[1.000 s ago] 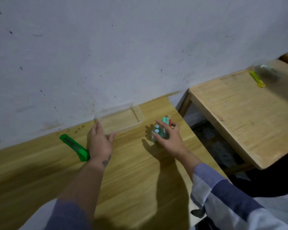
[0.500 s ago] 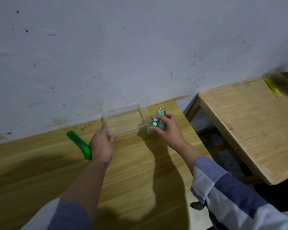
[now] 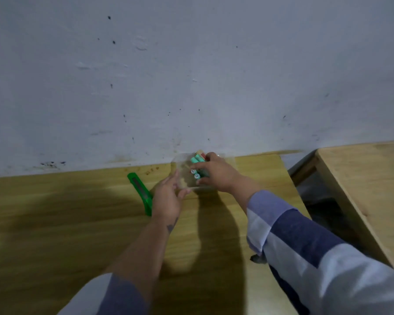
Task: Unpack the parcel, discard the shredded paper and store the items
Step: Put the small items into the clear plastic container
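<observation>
A clear plastic box (image 3: 180,165) stands on the wooden table (image 3: 77,223) close to the wall. My right hand (image 3: 216,176) grips a bundle of green tubes (image 3: 197,168) with white caps and a red-tipped item, and holds it inside the box over its right part. My left hand (image 3: 168,196) rests against the box's near left corner, its fingers touching the clear wall. The box's far right side is hidden behind my right hand.
A green utility knife (image 3: 140,189) lies on the table just left of my left hand. A second wooden table (image 3: 362,189) stands to the right across a dark gap. The white wall rises directly behind the box.
My right hand has carried the green tubes leftward from beside the box to inside it. My left hand has stayed at the box's near corner. The view has swung left.
</observation>
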